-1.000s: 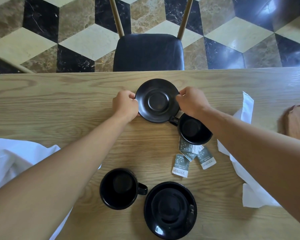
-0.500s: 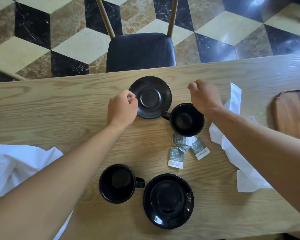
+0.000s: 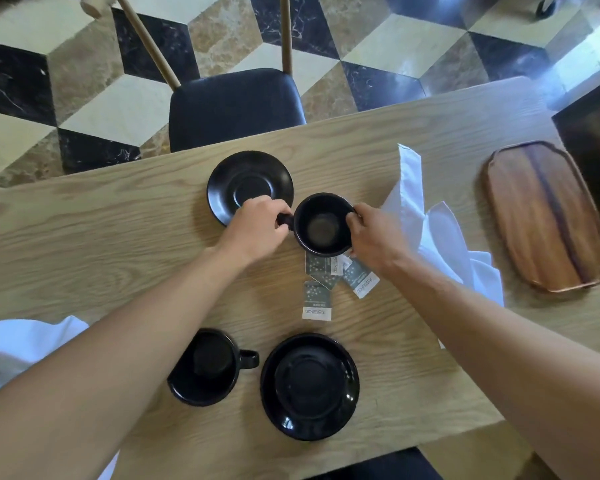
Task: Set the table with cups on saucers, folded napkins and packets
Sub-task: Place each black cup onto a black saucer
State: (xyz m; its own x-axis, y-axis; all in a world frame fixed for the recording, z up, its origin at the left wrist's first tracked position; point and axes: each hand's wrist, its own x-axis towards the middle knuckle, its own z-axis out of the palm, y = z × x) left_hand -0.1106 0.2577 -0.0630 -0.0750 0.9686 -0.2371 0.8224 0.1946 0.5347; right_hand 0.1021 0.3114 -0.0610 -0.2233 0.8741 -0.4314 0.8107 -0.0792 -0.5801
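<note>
Left hand (image 3: 257, 225) pinched far cup (image 3: 323, 225) handle; right hand (image 3: 373, 233) gripped rim. Risk: cup base dragging packets (image 3: 329, 275), or clipping saucer (image 3: 250, 185) rim.

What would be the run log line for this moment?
step: cup to saucer | left hand: holds far cup handle | right hand: grips rim | far saucer: bare

Wooden table (image 3: 84, 237) ran across the view, light oak grain. Oblong wooden tray (image 3: 544, 216) lay flat at far right of it, darker stripe down the middle. Chair (image 3: 236, 105) w/ black padded seat stood at the far edge, pale wood back rails. Floor (image 3: 94, 109) was marble tile, cube pattern in black, cream & brown.
</note>
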